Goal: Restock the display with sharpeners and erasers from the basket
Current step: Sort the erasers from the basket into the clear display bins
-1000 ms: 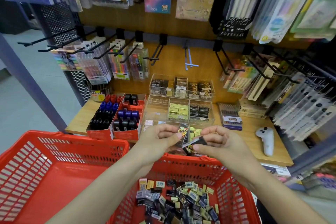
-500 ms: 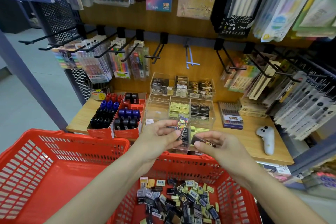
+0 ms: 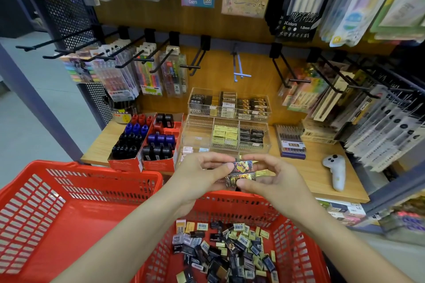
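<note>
Both hands meet above the far rim of the right basket (image 3: 232, 204); between them sit two small dark packets (image 3: 242, 171) with gold print, stacked one over the other. The left hand (image 3: 197, 177) curls round their left side, thumb tip pressed to the upper packet's left end, fingers arched over the top; the right hand (image 3: 273, 179) pinches from the right — thumb under the lower packet, forefinger curved above the upper one. Whether they are erasers or sharpeners cannot be told.

Below the wrists the basket holds a loose heap of small packets (image 3: 230, 250), black, yellow and barcoded; a second basket (image 3: 69, 202) stands to its left. Beyond the hands, on the wooden shelf (image 3: 322, 174), clear bins (image 3: 227, 122) rise in tiers, with yellow and black packets in their compartments; red boxes (image 3: 147, 142) of dark, blue and red pieces lie to their left — a white controller (image 3: 335, 171) lies to the right.
</note>
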